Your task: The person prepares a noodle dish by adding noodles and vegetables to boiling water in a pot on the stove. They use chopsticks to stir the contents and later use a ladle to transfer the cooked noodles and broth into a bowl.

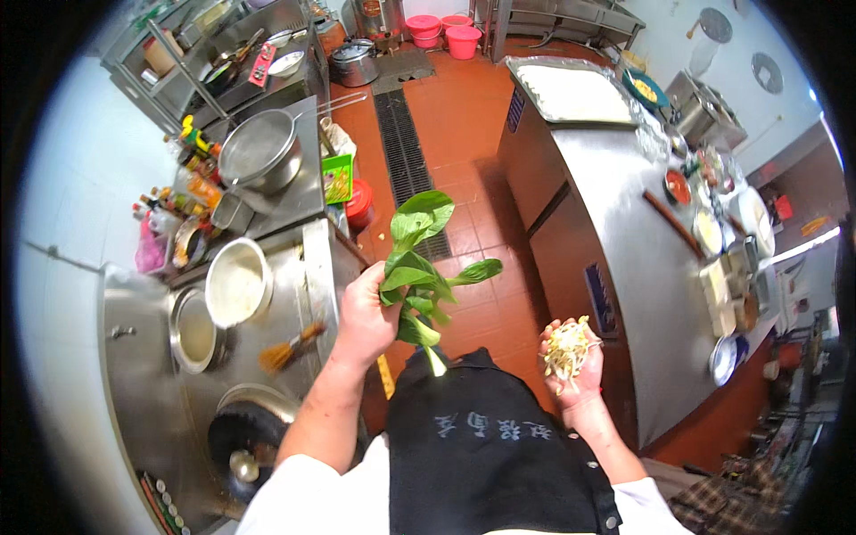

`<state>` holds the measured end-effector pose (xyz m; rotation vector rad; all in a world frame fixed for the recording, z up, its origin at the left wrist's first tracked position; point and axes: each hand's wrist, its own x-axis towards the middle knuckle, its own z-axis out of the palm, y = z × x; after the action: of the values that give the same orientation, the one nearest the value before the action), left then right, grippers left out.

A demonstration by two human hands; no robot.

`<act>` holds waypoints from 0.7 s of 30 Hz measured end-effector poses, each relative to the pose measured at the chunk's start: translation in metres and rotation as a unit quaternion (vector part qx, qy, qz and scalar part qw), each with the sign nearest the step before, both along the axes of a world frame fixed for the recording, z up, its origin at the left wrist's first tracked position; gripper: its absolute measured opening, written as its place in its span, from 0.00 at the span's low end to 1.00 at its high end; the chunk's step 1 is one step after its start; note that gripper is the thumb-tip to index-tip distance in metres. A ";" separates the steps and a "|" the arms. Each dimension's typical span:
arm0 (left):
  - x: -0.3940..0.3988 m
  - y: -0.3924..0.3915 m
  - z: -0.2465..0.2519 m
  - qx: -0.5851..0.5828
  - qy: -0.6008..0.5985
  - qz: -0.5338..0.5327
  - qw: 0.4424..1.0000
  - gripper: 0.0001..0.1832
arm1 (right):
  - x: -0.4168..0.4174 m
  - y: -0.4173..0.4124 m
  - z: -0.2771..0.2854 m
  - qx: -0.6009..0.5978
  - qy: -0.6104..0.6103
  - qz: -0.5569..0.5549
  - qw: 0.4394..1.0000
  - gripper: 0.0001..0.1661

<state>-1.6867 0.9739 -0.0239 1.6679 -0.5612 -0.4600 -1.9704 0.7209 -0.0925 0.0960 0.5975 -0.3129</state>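
My left hand (370,313) is closed around a bunch of leafy greens (418,267) that look like bok choy. Broad leaves point up and to the right, and a pale stem end hangs below. In the upturned palm of my right hand (580,384) rests a small heap of bean sprouts (567,349), with the fingers curled around it. Both hands are in the air in front of my black apron (488,468), over the tiled floor (481,267) between the two counters.
At left, the stove counter holds a white bowl (239,282), a metal pot (194,331), a brush (291,348) and a wok (247,428). A strainer (257,147) sits over a pot behind. Along the right run a steel counter (602,200) and a tray of white food (572,90).
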 end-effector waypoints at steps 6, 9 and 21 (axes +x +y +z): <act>0.267 -0.158 0.010 0.027 0.029 -0.040 0.998 0.11 | 0.247 -0.127 0.001 0.047 0.014 -0.034 0.998 0.20; 0.399 -0.236 0.007 0.036 0.007 -0.037 0.999 0.07 | 0.383 -0.207 -0.018 0.054 -0.002 -0.039 0.998 0.19; 0.798 -0.448 -0.030 0.127 -0.028 0.211 0.969 0.14 | 0.960 -0.536 -0.065 -0.038 0.007 0.212 0.976 0.16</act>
<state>-0.8888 0.5264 -0.0535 1.9880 -0.1795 -0.1771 -1.0102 0.1846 -0.1576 -0.1085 0.6030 0.0787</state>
